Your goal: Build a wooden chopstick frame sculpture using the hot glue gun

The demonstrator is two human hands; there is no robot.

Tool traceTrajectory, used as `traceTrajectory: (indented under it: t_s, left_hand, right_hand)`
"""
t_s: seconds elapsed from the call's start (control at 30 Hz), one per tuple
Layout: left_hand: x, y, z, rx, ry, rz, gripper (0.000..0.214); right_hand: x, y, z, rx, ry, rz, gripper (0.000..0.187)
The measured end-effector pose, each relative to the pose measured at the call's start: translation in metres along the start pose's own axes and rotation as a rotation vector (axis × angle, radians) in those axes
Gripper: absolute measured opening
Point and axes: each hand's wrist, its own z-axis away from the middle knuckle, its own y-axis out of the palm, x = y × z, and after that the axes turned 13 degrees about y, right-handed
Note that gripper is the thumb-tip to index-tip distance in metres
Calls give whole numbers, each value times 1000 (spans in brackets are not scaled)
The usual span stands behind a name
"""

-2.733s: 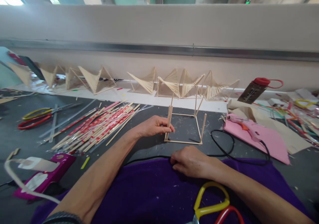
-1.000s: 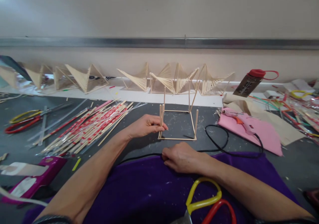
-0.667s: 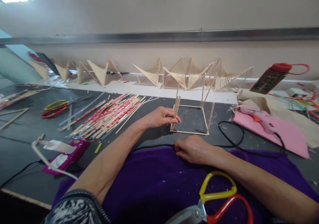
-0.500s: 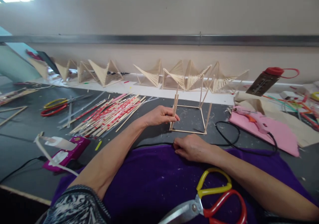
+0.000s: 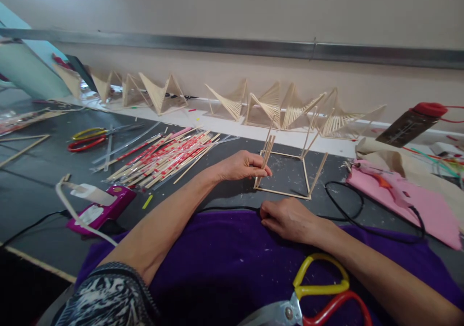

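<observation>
My left hand (image 5: 243, 165) pinches several thin upright wooden sticks (image 5: 268, 148) between thumb and fingers. They stand at the near left corner of a square wooden stick frame (image 5: 284, 192) lying on the grey table, whose other corners also carry upright or leaning sticks. Curled closed, my right hand (image 5: 286, 218) rests at the upper edge of a purple cloth (image 5: 217, 253), by the black cable. Whatever its fingers may hold is hidden. Scissors (image 5: 321, 289) with one yellow and one red handle lie on the cloth below my right hand.
A bundle of wooden sticks (image 5: 170, 159) in red-marked wrapping lies left. Finished stick models (image 5: 232, 101) line the wall. A pink glue gun (image 5: 389, 183) rests on pink cloth at right, its black cord looping nearby. A purple power strip (image 5: 103, 211) and other scissors (image 5: 87, 140) are left.
The camera view has tilted down and shifted, so the scene appears further right. My left hand keeps its pinch on the sticks, and my right hand stays closed at the cloth's edge.
</observation>
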Motion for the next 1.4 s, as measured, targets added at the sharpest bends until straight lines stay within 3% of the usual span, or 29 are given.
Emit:
traceTrajectory:
  t_s: [0.47,0.7,0.8,0.9,0.97,1.03,1.1,1.13,1.23,1.4]
  left_hand:
    - [0,-2,-3,48,67,-43,21]
    - [6,-7,-8,28,-6,-112,29]
    - [3,-8,-8,37,-13,-137,29]
    - [-1,-9,-7,43,-27,-155,31]
    - [-2,-9,-7,46,-29,-176,31]
    - [-2,-9,-8,52,-27,-190,32]
    - [-1,-10,-8,56,-19,-194,32]
    - [0,-10,-8,54,-17,-193,32]
    - [1,-10,-8,43,-36,-190,33]
    - [2,-9,-8,39,-75,-193,33]
  right_hand:
    - [-1,-1,0,33,-4,-38,17]
    - [10,-61,43,83,-325,-266,19]
    - [3,-91,73,-93,-379,-420,16]
    - [-36,-115,97,-469,-125,-547,12]
    - [-78,-124,105,-738,190,-560,15]
    - [-126,-123,109,-895,565,-464,19]
    - [-168,-115,112,-846,999,-223,20]
    - [-184,-108,113,-742,1159,-154,21]
    - [-214,-84,119,-615,1226,-189,20]
    - [-229,-55,120,-538,1175,-334,19]
